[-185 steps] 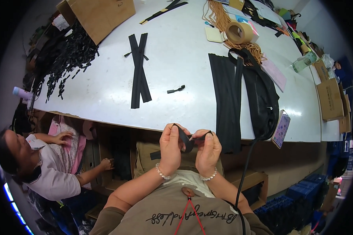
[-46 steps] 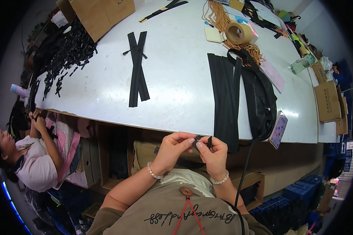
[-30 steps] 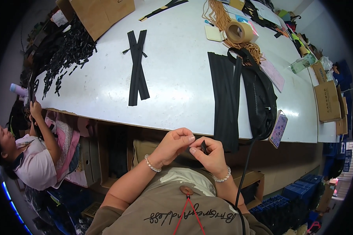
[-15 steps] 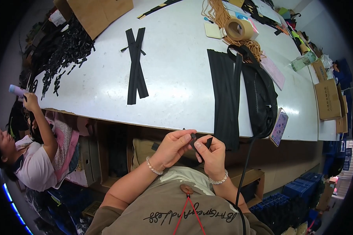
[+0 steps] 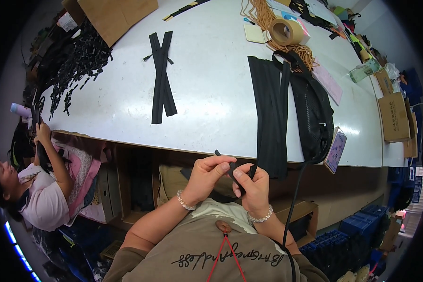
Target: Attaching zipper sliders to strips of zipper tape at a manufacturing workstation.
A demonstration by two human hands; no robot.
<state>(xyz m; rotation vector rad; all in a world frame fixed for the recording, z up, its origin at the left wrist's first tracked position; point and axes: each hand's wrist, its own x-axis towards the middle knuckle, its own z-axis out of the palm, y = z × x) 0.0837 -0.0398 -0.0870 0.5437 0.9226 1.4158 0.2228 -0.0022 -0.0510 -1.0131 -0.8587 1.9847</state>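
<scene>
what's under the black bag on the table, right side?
The black bag overlaps the stack of black strips and white table. Whatever lies beneath its middle is covered.

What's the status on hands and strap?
Left hand and right hand both pinching a short black strap below the table edge. Nothing in the way.

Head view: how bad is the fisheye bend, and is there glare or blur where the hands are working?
Head view: the white table edge bows strongly and the corners go black; soft glare sits on the tabletop near the phone; the left hand and right hand pinching a black strap look sharp, in mild shade below the table edge.
</scene>
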